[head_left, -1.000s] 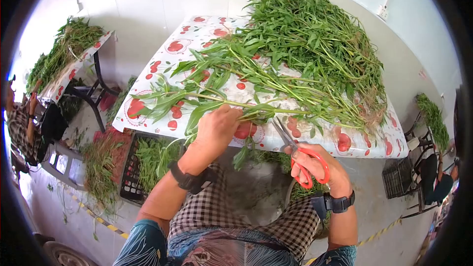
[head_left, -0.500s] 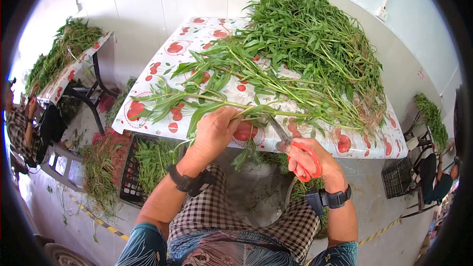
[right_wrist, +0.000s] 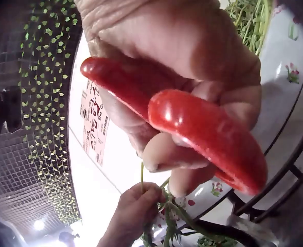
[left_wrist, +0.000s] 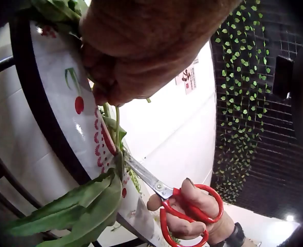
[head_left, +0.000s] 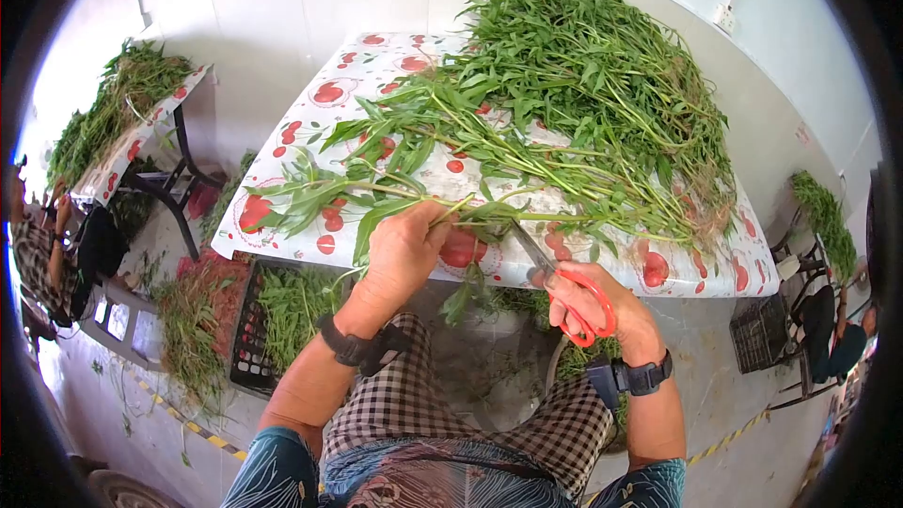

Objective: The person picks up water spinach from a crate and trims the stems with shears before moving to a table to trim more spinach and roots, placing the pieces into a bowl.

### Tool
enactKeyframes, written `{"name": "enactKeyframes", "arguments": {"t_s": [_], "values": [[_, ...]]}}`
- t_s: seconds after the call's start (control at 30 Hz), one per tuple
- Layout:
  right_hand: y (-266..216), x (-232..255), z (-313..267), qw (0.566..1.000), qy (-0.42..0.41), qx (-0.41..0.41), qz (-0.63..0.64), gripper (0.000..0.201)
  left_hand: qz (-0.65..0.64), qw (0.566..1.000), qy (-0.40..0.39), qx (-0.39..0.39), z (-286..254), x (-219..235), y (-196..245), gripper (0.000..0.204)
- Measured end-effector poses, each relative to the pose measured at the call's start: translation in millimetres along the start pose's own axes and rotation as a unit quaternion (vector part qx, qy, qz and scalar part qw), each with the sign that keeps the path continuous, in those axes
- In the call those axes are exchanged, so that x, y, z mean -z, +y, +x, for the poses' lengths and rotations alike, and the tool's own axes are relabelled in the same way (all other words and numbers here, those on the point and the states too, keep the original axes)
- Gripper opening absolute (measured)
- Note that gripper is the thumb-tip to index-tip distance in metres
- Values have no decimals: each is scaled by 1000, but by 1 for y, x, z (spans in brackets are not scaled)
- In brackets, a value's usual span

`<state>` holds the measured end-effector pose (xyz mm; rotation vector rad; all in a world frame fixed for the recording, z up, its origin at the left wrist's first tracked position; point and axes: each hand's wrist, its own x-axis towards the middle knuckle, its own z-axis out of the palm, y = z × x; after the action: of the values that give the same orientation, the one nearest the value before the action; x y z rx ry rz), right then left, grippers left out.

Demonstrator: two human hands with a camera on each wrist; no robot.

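Note:
My left hand pinches green leafy stems close over the front edge of the table. In my right hand is a pair of scissors, with the fingers through its red handles. The scissor blades lie together or nearly so, their tips among the stems just right of my left hand. A broad leaf hangs below the blades in the left wrist view. From the right wrist, the red handles hide the blades, and my left hand shows beyond them.
A large heap of leafy stems covers the back right of the table, which has a fruit-print cloth. Below its edge stands a black crate with greens. Another greens-laden table and a seated person are at left.
My right hand has shifted slightly left, bringing the scissors nearer the left hand, and their blades have come together. The left hand has drifted a little left, still gripping the stems.

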<state>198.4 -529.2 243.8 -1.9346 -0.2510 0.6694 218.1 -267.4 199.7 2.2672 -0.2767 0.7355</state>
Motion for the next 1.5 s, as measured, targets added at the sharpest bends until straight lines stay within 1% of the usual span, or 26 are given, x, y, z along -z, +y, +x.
{"name": "enactKeyframes", "arguments": {"t_s": [0.07,0.17,0.27,0.37,0.47,0.57,0.6,0.67,0.77,0.87,0.97,1.07,1.17,1.27,1.37,1.47,1.5], "values": [[-3,-1,0,1000,-1,-7,9,40,1,1000,8,2,-1,0,0,10],[-2,-2,0,1000,-4,4,13,40,0,1000,-1,19,0,0,0,10],[1,1,1,999,-13,-8,34,40,-4,1000,5,16,0,0,0,10],[2,0,0,1000,-9,-1,10,40,-1,999,-2,34,0,-1,0,11],[-1,-1,-1,1000,-5,9,16,41,3,999,8,31,1,-1,0,13],[-1,0,-1,1000,-13,-2,-9,42,8,999,18,30,1,-2,0,14],[-1,0,-1,1000,-16,8,-11,42,13,999,17,27,1,-3,-2,14],[0,0,-1,999,-21,26,-14,42,21,999,13,21,1,-5,-4,14],[1,-2,4,1000,-15,24,11,42,30,999,-2,26,0,-2,0,9],[1,-1,5,999,-24,29,21,41,12,1000,9,1,-1,-2,-1,9],[0,-3,7,999,-11,28,20,40,12,1000,-6,4,-1,-1,-2,9],[0,-3,6,1000,-5,21,-10,40,6,1000,-15,9,-1,0,-2,10],[2,-2,7,1000,-6,21,-11,40,3,1000,-13,1,-1,0,-4,11],[3,-3,8,1000,7,18,-11,39,8,999,-37,25,-1,2,-2,12],[8,-4,7,999,16,37,0,37,1,999,-43,0,-2,1,-5,12],[16,-3,10,998,-5,34,57,35,-169,985,-26,10,3,9,-6,10],[15,-3,8,997,-14,28,67,37,-138,990,-35,17,4,14,-6,10]]}}
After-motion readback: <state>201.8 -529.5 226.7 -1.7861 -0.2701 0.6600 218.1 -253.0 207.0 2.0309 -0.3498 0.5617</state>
